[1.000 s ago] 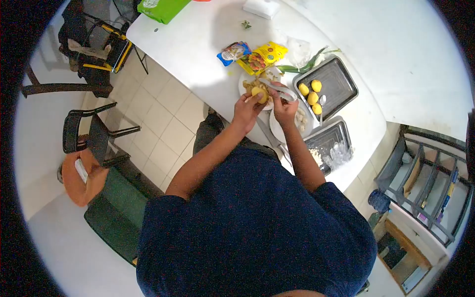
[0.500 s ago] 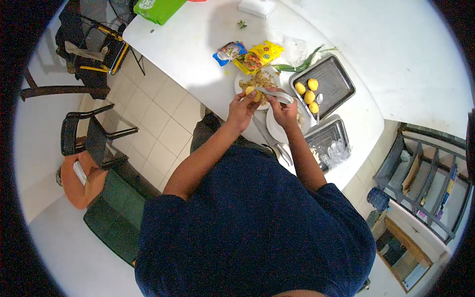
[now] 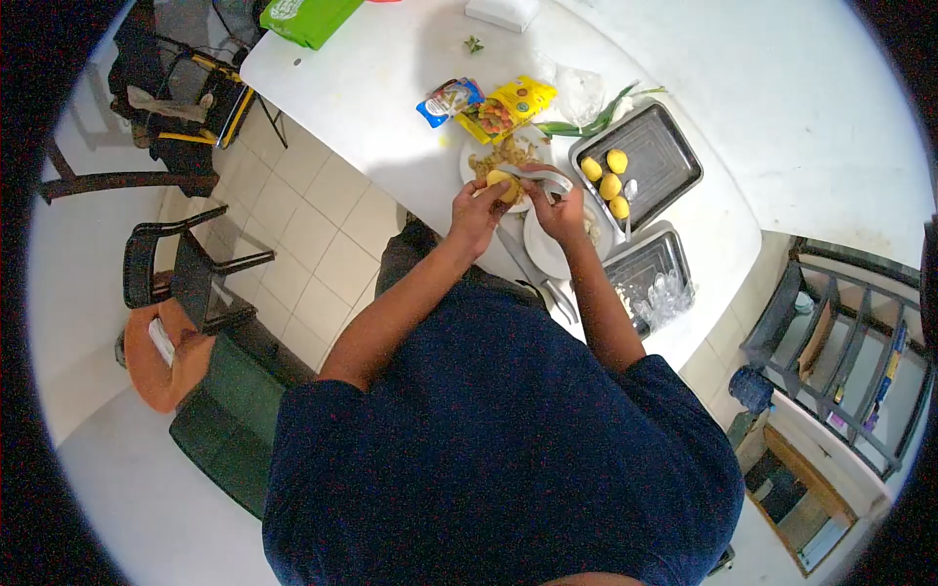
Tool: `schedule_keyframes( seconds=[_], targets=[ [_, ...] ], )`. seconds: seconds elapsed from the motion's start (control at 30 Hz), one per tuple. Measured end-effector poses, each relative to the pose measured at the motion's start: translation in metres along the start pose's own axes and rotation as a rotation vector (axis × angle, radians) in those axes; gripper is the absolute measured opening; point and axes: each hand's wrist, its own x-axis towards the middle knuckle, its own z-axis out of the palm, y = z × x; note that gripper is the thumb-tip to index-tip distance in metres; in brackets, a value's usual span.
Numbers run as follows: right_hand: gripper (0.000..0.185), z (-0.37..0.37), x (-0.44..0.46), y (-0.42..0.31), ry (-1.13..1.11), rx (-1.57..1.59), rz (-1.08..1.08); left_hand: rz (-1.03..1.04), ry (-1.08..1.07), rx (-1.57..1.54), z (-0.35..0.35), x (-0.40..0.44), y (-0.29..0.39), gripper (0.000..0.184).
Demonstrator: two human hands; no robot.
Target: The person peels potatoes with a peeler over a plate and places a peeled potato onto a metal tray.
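A yellow potato [image 3: 502,184] is in my left hand [image 3: 475,213], gripped by the fingers above a plate of peelings [image 3: 508,151]. My right hand [image 3: 561,211] is closed round a light-handled peeler [image 3: 547,179], whose head is at the potato. Under my right hand lies a second white plate [image 3: 547,246] with pale pieces on it, partly hidden. Several peeled yellow potatoes [image 3: 610,187] and a spoon [image 3: 629,191] rest in a dark metal tray [image 3: 674,195] to the right.
A second tray [image 3: 674,252] holds crumpled clear plastic [image 3: 664,298]. A knife [image 3: 518,256] lies by the plates. Behind them are a yellow packet [image 3: 508,105], a blue packet [image 3: 449,102], green leaves [image 3: 611,112] and a plastic bag [image 3: 579,96]. A green bag [image 3: 311,21] stands at the far left.
The potato has turned in my left hand, and the peeler has shifted slightly over it in my right hand. The whole view has moved a little.
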Motion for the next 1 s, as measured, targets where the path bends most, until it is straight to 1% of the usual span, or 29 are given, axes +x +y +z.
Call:
schedule_keyframes(
  seconds=[0.13, 0.23, 0.33, 0.4, 0.5, 0.6, 0.73, 0.83, 0.93, 1.0],
  targets=[
    [0.020, -0.006, 0.005, -0.015, -0.019, -0.007, -0.033, 0.028, -0.068, 0.022, -0.002, 0.004, -0.003, 0.035],
    [0.018, -0.016, 0.000, 0.003, -0.118, -0.039, 0.024, 0.030, -0.098, 0.027, -0.005, 0.006, -0.003, 0.034],
    [0.018, -0.021, -0.002, 0.007, -0.105, -0.130, -0.066, 0.024, -0.128, 0.122, 0.000, 0.003, -0.001, 0.034],
    [0.017, -0.018, -0.001, 0.008, -0.048, -0.078, -0.036, 0.029, -0.141, 0.242, 0.004, -0.001, -0.002, 0.034],
    [0.017, -0.015, 0.003, 0.009, -0.030, -0.029, -0.043, -0.043, -0.086, 0.149, 0.006, 0.001, -0.003, 0.035],
    [0.017, -0.018, 0.004, 0.005, -0.012, -0.008, -0.052, -0.045, -0.198, -0.018, 0.005, 0.005, 0.002, 0.034],
    [0.017, -0.019, 0.004, 0.009, -0.039, -0.016, -0.075, -0.048, -0.198, 0.071, 0.004, 0.000, 0.006, 0.035],
    [0.016, -0.020, 0.007, 0.006, -0.054, -0.103, -0.093, -0.056, -0.190, 0.114, 0.002, 0.001, 0.004, 0.037],
    [0.019, -0.021, 0.007, 0.017, -0.119, -0.068, -0.044, -0.037, -0.205, 0.121, -0.003, 0.002, 0.002, 0.039],
    [0.015, -0.019, 0.006, 0.017, -0.079, -0.037, 0.003, -0.002, -0.226, 0.125, -0.005, 0.005, 0.003, 0.041]
  ],
)
